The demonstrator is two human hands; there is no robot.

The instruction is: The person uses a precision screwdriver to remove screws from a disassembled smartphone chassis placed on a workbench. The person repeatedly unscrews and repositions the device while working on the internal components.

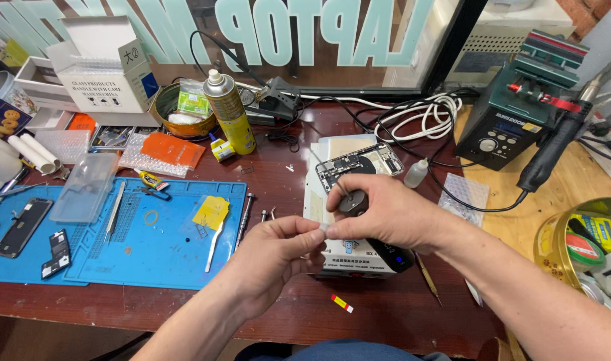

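Now a small dark roll of tape (353,201) is gripped in the right hand (386,214), and its thin pale strip end (323,228) is pinched between the fingers of the left hand (272,257). Both hands are held close together above a white heating plate (317,207), where an opened phone (359,162) is laid at the far side. To the left, a blue work mat (165,254) is seen.

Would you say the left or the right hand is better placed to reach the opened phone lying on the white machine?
Probably the right hand: it hovers just below the opened phone, though it holds a small dark round tool.
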